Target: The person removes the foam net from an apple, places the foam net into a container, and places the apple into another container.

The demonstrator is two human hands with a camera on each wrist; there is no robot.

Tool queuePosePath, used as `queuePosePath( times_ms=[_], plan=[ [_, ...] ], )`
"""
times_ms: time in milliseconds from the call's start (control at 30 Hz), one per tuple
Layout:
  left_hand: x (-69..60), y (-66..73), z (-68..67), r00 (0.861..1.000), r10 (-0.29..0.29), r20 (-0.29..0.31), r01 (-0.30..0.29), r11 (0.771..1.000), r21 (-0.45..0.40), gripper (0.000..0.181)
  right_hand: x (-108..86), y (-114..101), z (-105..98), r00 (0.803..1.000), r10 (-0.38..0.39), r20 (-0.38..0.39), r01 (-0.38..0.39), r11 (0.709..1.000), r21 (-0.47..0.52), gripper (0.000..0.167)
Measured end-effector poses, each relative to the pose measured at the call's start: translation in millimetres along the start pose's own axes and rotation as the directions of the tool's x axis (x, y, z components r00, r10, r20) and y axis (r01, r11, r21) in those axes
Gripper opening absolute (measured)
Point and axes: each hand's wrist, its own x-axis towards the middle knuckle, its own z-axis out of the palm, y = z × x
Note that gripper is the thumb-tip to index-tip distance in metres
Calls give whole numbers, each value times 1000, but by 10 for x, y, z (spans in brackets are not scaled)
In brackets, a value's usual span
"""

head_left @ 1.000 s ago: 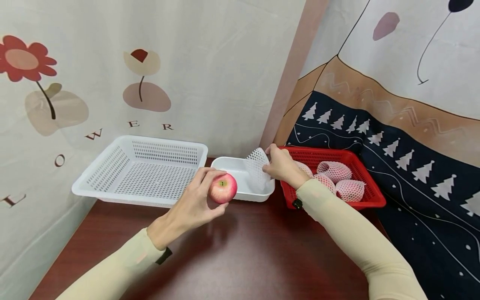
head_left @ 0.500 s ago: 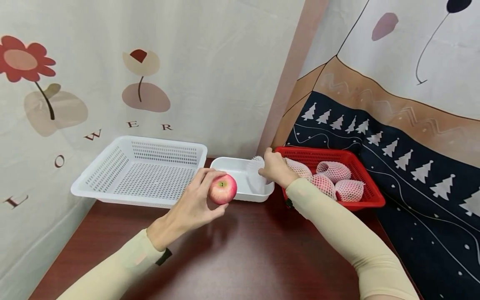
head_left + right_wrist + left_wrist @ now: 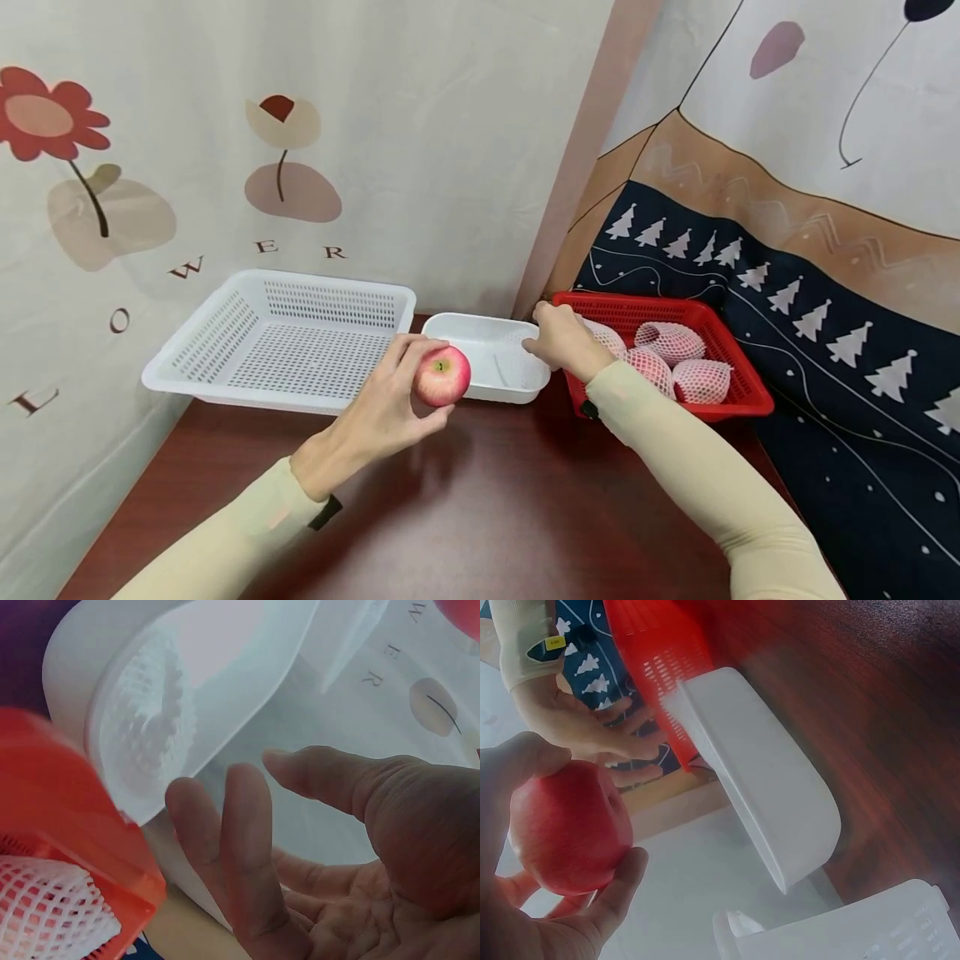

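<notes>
A bare red apple (image 3: 442,377) is gripped between the thumb and fingers of my left hand (image 3: 378,417), held up in front of the small white tray (image 3: 487,390). In the left wrist view the same apple (image 3: 571,827) fills the grasp. My right hand (image 3: 567,340), with nothing in it, hovers at the tray's right end; the right wrist view shows its fingers (image 3: 247,817) spread and loosely bent. A white foam net (image 3: 146,712) lies inside the tray, hard to make out from the head view.
To the right, a red basket (image 3: 738,367) holds several net-wrapped fruits (image 3: 701,382). A large white perforated basket (image 3: 300,358) stands at the left. Printed curtains hang behind the dark wooden table (image 3: 480,500).
My right hand has let go of the foam net, which has dropped into the small tray. My left hand keeps hold of the apple, almost unmoved.
</notes>
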Motion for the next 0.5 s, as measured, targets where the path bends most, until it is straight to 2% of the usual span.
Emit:
queuePosePath(
  times_ms=[300,500],
  plan=[
    [8,-28,-16,1000,-7,-12,7,1000,6,80,-132,107,-53,988,-66,-141,66,998,-10,37],
    [-1,-62,-30,1000,-5,-22,5,1000,9,79,-209,174,-34,965,-97,-244,97,995,-13,31]
  ],
)
